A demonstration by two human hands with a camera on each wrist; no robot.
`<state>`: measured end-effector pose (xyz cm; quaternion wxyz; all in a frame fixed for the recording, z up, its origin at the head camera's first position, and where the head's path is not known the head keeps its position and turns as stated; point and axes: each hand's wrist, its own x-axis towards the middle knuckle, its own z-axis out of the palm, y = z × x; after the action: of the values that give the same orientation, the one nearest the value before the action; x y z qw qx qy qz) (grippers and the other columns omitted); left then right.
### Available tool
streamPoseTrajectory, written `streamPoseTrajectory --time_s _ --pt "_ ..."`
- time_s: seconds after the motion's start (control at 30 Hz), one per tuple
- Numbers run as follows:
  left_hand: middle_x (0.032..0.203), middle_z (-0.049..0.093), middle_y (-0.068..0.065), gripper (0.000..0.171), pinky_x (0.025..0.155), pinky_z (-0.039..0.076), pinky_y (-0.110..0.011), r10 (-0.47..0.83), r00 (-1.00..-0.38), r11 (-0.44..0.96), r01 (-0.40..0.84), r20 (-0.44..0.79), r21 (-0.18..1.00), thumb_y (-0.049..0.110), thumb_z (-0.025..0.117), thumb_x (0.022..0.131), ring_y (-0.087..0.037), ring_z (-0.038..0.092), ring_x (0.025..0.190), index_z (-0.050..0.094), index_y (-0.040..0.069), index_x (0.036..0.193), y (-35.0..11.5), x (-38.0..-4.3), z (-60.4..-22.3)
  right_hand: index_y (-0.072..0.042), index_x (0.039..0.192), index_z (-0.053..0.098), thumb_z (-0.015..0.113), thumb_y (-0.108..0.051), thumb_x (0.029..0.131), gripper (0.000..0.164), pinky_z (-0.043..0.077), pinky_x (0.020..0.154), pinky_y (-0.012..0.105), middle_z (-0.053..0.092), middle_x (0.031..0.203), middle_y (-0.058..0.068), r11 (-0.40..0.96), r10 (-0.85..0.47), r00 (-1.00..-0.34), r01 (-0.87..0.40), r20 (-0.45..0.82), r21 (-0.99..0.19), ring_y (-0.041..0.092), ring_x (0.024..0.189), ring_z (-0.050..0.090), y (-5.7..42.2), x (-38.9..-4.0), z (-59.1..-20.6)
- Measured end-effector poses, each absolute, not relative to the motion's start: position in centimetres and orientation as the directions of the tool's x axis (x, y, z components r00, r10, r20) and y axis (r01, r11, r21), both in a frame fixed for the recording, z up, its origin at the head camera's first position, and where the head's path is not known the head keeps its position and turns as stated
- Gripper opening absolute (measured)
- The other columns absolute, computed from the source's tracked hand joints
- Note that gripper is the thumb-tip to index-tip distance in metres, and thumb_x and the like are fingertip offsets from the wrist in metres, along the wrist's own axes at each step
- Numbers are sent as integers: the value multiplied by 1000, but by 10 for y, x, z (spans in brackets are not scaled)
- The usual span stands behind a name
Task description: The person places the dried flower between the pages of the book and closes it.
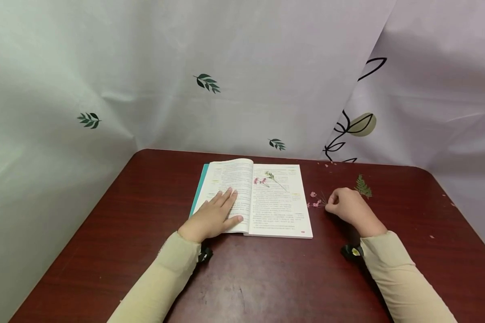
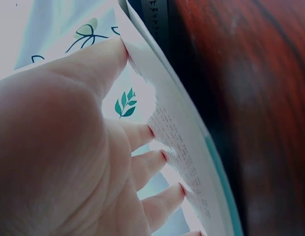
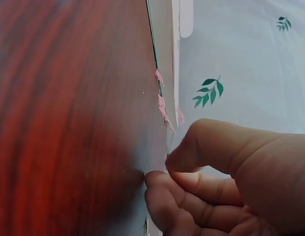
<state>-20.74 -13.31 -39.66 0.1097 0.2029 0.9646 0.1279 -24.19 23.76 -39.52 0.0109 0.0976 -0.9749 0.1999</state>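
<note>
An open book (image 1: 279, 220) lies on the table, its teal cover edge showing at the left. My left hand (image 1: 215, 216) rests flat on the left page with fingers spread; in the left wrist view its fingertips press the printed paper. Just right of the book, my right hand (image 1: 349, 208) pinches the thin stems of a pink flower sprig (image 1: 317, 203) between thumb and forefinger. The right wrist view shows the pink blossoms (image 3: 162, 105) close to the book's edge. On the right page lie a small pink flower (image 1: 260, 181) and a pale flower on a long stem (image 1: 275, 179).
A green fern leaf (image 1: 362, 186) lies just beyond my right hand. Small pink petals (image 1: 326, 165) are scattered near the table's back edge and right side. Behind the dark red table (image 1: 246, 278) hangs a white cloth (image 1: 242, 112) with leaf prints.
</note>
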Motion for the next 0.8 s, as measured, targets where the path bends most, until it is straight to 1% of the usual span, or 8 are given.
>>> streamPoseTrajectory --time_s 0.13,0.33,0.53,0.63,0.8 --pt "157 10 -6 76 108 18 -57 421 -894 885 367 -154 288 57 39 95 -31 10 142 15 13 152 -134 -208 -398 -8 66 57 67 -11 74 13 39 55 32 54 62 1 885 -163 -981 -193 107 -423 17 55 47 240 -243 -396" --pt "157 10 -6 76 108 18 -57 424 -893 884 371 -153 284 57 38 95 -31 10 142 14 13 152 -134 -209 -400 -8 70 56 66 -9 76 11 39 55 31 55 65 3 858 -129 -982 -180 137 -481 18 56 48 242 -243 -399" --pt "157 9 -6 76 108 17 -57 423 -891 884 367 -164 289 57 39 95 -32 10 142 13 13 152 -134 -208 -398 -8 73 59 65 -8 75 7 41 57 31 59 68 4 837 -126 -978 -196 169 -512 18 60 51 241 -244 -401" --pt "157 9 -6 76 108 17 -57 422 -891 885 366 -166 287 57 38 95 -32 10 142 13 13 152 -134 -208 -398 -5 80 61 65 -6 76 6 43 57 31 61 71 5 810 -119 -981 -184 152 -557 17 61 54 241 -245 -402" --pt "157 9 -5 76 108 17 -57 422 -891 885 367 -164 285 57 38 95 -31 10 142 13 13 152 -134 -209 -398 1 92 65 65 -6 80 14 47 55 30 66 74 7 767 -95 -992 -124 81 -629 14 60 61 240 -245 -401"
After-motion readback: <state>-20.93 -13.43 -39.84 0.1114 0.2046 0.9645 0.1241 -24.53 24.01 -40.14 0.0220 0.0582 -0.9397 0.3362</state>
